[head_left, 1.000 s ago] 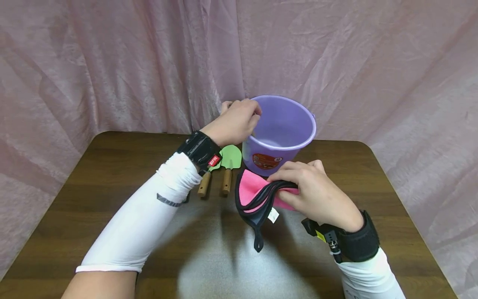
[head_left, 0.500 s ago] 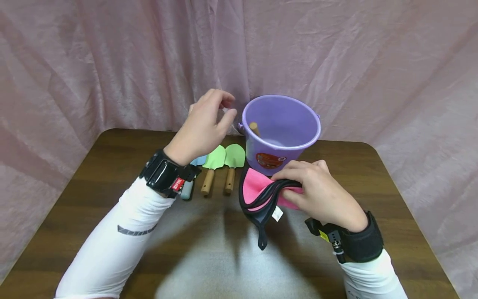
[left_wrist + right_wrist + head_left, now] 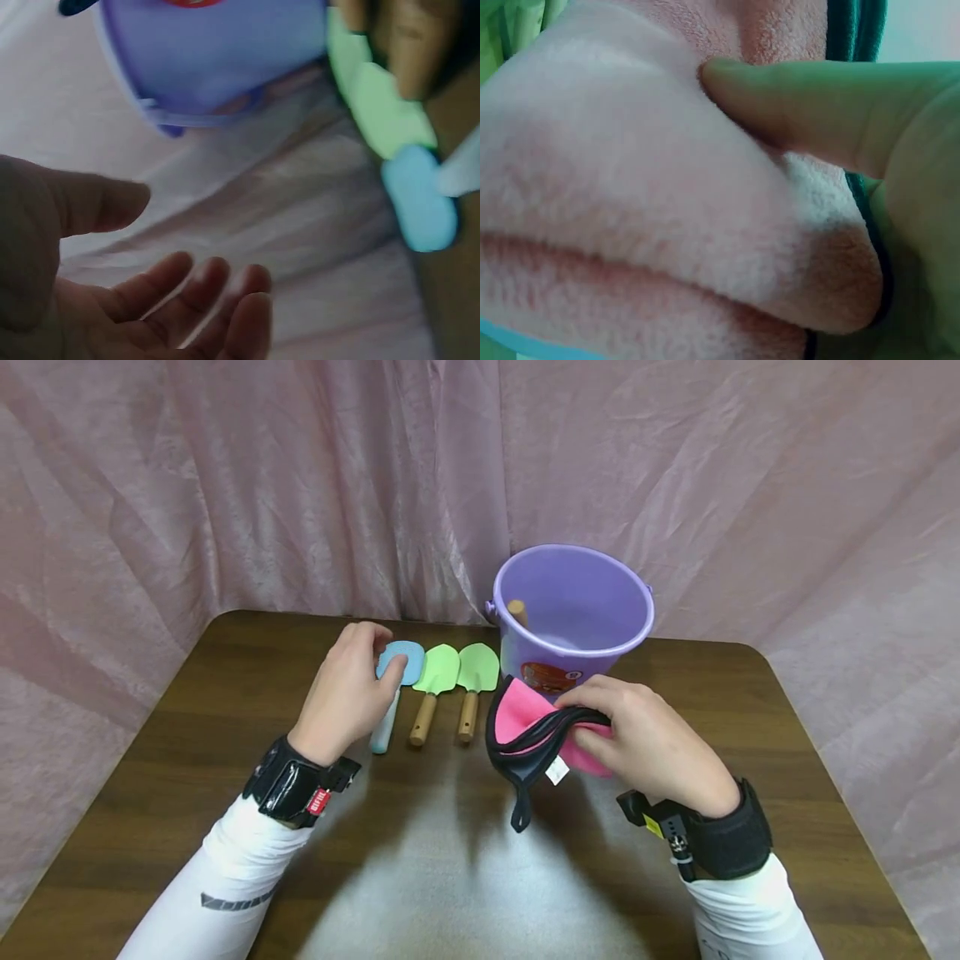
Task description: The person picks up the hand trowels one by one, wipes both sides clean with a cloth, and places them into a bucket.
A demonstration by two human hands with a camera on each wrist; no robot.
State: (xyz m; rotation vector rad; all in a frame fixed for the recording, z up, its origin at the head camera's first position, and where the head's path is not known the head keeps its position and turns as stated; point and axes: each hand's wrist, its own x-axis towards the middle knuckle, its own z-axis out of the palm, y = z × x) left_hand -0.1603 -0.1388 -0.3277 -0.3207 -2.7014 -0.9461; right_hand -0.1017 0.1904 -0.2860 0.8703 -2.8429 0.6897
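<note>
Head view: now brings the left hand [image 3: 341,693] well away from the purple bucket [image 3: 585,593], just beside the blue spatula [image 3: 407,658], with thumb and fingers apart around nothing. Apparently leaves one tool set down inside the bucket, to judge by a wooden handle [image 3: 517,610] at the inner wall, with the spatula, one green shovel [image 3: 438,670] and its green twin [image 3: 478,668] outside on the table [image 3: 187,760]. Unlike a second ago, no longer reaches over the bucket's rim, yet keeps the right hand [image 3: 648,735] pinching the folded pink cloth [image 3: 517,714] in front of it.
</note>
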